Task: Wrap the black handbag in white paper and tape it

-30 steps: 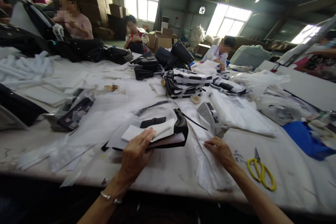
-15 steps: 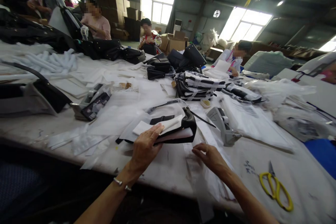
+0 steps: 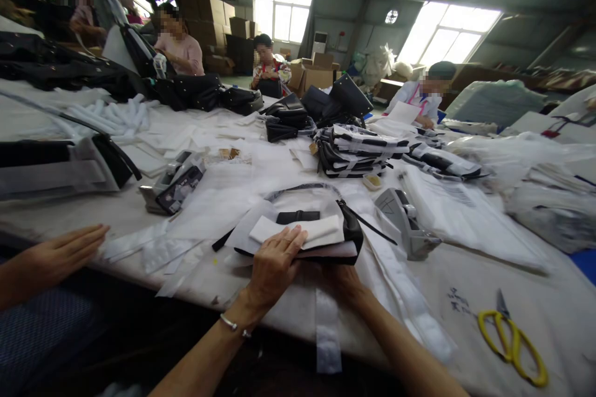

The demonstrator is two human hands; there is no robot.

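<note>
A black handbag (image 3: 352,232) lies on the table in front of me, partly wrapped in thin white sheet, with a folded white padding piece (image 3: 321,229) across its top. My left hand (image 3: 274,267) grips the bag's near side, its fingers over the padding and its thumb low at the front edge. Under the bag's near right edge reaches my right hand (image 3: 342,279); its fingers are hidden there. A translucent plastic strip (image 3: 328,335) hangs over the table edge just below the bag, beside my right wrist.
Yellow-handled scissors (image 3: 512,344) lie at right. Grey tape dispensers stand left (image 3: 174,183) and right (image 3: 405,223) of the bag. Behind are stacked wrapped bags (image 3: 356,152) and plastic sleeves (image 3: 465,217). Another person's hand (image 3: 69,254) extends in from the left. Co-workers sit across the table.
My right hand has moved left, from beside the bag to under its near edge. Another person's hand has come into view at left. My left hand stays on the padding.
</note>
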